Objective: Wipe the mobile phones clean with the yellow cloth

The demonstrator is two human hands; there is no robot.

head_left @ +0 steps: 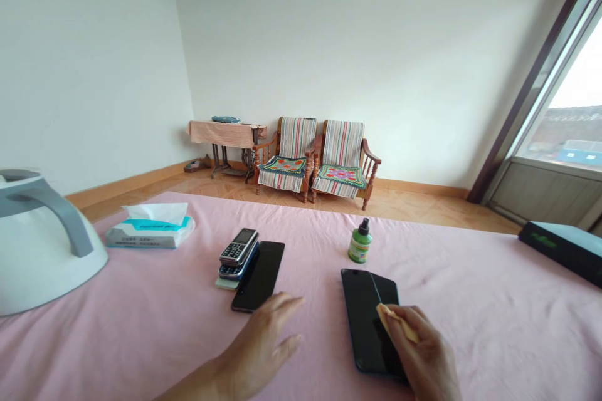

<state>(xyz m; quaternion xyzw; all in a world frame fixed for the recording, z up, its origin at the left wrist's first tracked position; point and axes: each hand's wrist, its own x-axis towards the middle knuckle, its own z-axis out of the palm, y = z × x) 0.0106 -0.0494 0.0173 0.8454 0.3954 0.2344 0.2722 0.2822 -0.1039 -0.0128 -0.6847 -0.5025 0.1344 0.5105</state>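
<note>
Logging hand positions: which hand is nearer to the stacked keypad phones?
Left. The left hand is on the near side of the keypad phones; the right hand is farther right, at the dark-screened device.

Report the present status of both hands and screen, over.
Right hand gripping yellow cloth over dark screen. Left hand open near black phone. Green bottle just beyond screen.

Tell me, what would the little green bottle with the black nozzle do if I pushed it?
The small, rounded green bottle with a black nozzle would probably tip if pushed near its top, since it stands upright, taller than wide. Knocked over, its rounded sides might let it roll, though wrinkles in the pink fabric cover could slow it.
</note>
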